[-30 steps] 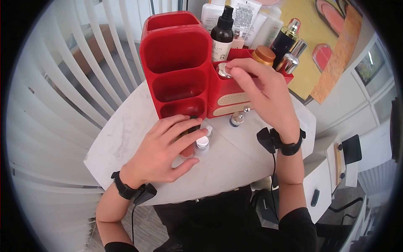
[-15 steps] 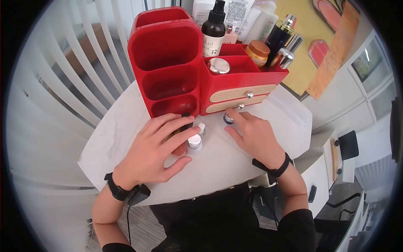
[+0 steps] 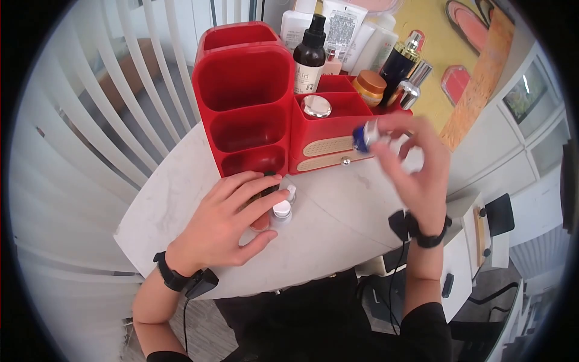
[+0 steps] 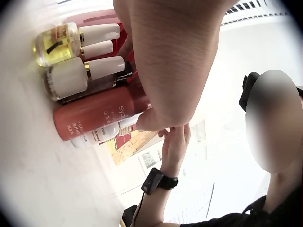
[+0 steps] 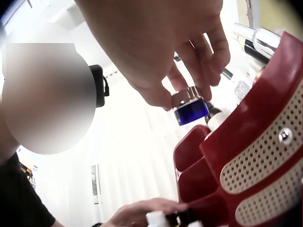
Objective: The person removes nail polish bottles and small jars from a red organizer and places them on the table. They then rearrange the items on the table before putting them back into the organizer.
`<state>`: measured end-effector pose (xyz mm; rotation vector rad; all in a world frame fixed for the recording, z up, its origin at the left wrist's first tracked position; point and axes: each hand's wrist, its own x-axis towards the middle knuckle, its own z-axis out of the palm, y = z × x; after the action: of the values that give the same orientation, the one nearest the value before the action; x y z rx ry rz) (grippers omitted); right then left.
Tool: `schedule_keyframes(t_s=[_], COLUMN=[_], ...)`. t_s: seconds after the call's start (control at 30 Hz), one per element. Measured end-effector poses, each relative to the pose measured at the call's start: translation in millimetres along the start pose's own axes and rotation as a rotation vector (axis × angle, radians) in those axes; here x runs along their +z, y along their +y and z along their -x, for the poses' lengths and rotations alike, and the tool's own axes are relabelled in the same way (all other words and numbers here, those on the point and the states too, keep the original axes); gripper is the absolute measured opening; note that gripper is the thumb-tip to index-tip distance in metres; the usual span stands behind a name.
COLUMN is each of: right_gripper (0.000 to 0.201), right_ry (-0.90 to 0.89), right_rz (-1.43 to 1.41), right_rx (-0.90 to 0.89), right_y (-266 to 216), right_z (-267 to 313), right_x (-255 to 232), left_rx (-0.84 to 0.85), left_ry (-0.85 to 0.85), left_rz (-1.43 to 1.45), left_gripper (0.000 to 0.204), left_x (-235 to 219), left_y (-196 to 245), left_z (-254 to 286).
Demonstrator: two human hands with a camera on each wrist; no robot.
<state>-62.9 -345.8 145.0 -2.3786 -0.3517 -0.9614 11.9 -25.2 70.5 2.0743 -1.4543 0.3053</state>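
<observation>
My right hand pinches a small blue jar by its silver lid between thumb and fingertips. In the head view it is raised in front of the red organizer's drawers, slightly blurred. My left hand lies over a cluster of small bottles on the table, fingers spread and mostly straight. Among these, the left wrist view has a salmon-pink bottle, a yellow nail polish bottle and a whitish nail polish bottle, with white caps on the polishes. The left fingertips are partly hidden there.
A red organizer with three open compartments on its left stands at the table's back. Its right section holds a silver-lidded jar, an orange-lidded jar and a dark spray bottle. White slats line the left side.
My right hand has gone from the silver-lidded jar in the organizer down to the small blue jar on the table, then lifted it up and to the right. The left hand stays over the bottles.
</observation>
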Motion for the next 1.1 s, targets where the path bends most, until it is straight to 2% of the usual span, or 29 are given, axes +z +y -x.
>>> schedule_keyframes(t_s=[0.03, 0.07, 0.13, 0.17, 0.2, 0.27, 0.43, 0.53, 0.63, 0.7, 0.73, 0.8, 0.87, 0.9, 0.97, 1.1], right_gripper=[0.024, 0.024, 0.022, 0.021, 0.021, 0.020, 0.023, 0.031, 0.029, 0.024, 0.024, 0.015, 0.018, 0.018, 0.027, 0.027], right_ry=[0.149, 0.156, 0.116, 0.040, 0.043, -0.112, -0.190, -0.258, -0.215, 0.061, 0.053, -0.017, -0.268, -0.262, -0.495, -0.567], right_rz=[0.000, 0.001, 0.071, 0.082, 0.082, 0.146, 0.135, 0.119, 0.034, 0.007, 0.002, -0.044, -0.253, -0.258, -0.226, -0.251], right_rx=[-0.029, -0.034, -0.045, 0.054, 0.050, 0.104, 0.082, 0.157, 0.165, 0.095, 0.094, 0.006, -0.094, -0.087, -0.130, -0.101], right_y=[5.6, 11.4, 21.4, 21.6, 21.7, 22.8, 33.2, 24.2, 19.4, 12.6, 6.9, -3.8, -3.1, -2.2, 1.9, 16.6], right_z=[-13.1, -25.4, -45.5, -50.4, -53.3, -56.7, -57.7, -56.3, -46.2, -36.9, -30.2, -18.9, -10.3, -5.8, 3.0, 18.8], right_x=[-0.3, 1.8, 10.1, 13.2, 15.1, 20.1, 23.1, 19.4, 20.1, 24.2, 23.9, 22.8, 38.9, 48.4, 66.1, 90.2], left_rx=[0.006, 0.006, 0.011, 0.011, 0.009, 0.010, 0.014, 0.019, 0.027, 0.038, 0.029, 0.012, 0.004, 0.002, 0.005, -0.029], left_ry=[0.001, 0.001, 0.004, 0.002, 0.000, -0.001, 0.002, 0.006, 0.010, 0.007, 0.008, 0.025, 0.023, 0.030, 0.054, 0.123], left_rz=[-0.006, -0.005, -0.008, -0.007, -0.005, -0.008, 0.005, -0.007, -0.020, -0.018, -0.018, 0.011, 0.008, 0.009, 0.039, 0.115], left_gripper=[0.068, 0.068, 0.068, 0.068, 0.069, 0.069, 0.069, 0.070, 0.070, 0.071, 0.071, 0.072, 0.072, 0.073, 0.071, 0.066], left_x=[-0.4, -0.3, -0.7, -0.8, -1.4, -2.0, -1.2, -1.0, 0.1, 0.5, 0.6, -0.1, -1.1, -1.9, -2.7, -2.3], left_y=[-0.4, -0.9, -1.2, -1.1, -0.7, -0.5, -0.4, -1.7, -3.7, -3.3, -3.8, -4.5, -5.8, -7.3, -10.8, -22.5], left_z=[-0.3, -0.3, -0.4, -0.3, -1.3, -2.5, -2.3, -2.2, -1.8, -2.3, -2.4, -3.1, -2.5, -2.6, -1.7, 3.3])
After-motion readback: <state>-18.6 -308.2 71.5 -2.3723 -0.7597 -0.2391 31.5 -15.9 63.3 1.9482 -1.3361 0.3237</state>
